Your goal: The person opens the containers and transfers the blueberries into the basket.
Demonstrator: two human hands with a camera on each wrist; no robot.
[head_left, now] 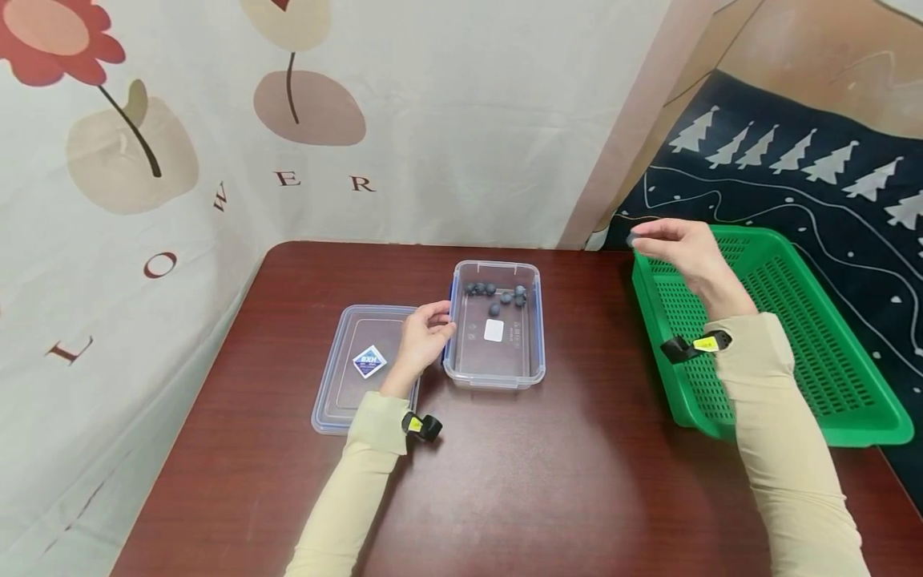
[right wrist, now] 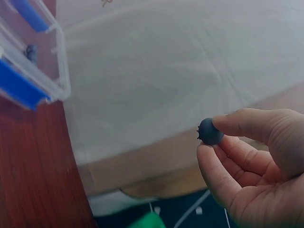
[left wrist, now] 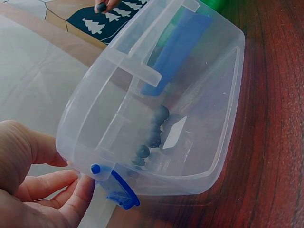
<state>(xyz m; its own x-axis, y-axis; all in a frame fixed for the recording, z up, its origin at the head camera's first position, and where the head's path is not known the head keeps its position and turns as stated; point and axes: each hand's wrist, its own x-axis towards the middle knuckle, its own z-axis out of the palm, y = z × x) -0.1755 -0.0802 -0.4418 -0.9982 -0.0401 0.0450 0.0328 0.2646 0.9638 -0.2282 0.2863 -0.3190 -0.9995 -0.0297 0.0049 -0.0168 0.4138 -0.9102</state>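
Observation:
A clear plastic food container (head_left: 493,361) with blue clasps stands without its lid on the table, several blueberries (head_left: 506,298) lying in its far half. At its left side, my left hand (head_left: 427,332) holds the wall near a blue clasp (left wrist: 118,192), thumb and fingertips meeting at the edge. Over the far left corner of a green basket (head_left: 652,377), my right hand (head_left: 688,252) pinches one blueberry (right wrist: 211,132) between thumb and fingers. The berry's crown shows clearly in the right wrist view.
The clear lid (head_left: 346,397), with a blue and white label (head_left: 369,361), lies flat left of the container, partly under my left forearm. The basket stands at the table's right edge. Behind the brown table (head_left: 519,481) hangs a pale printed curtain (head_left: 461,160).

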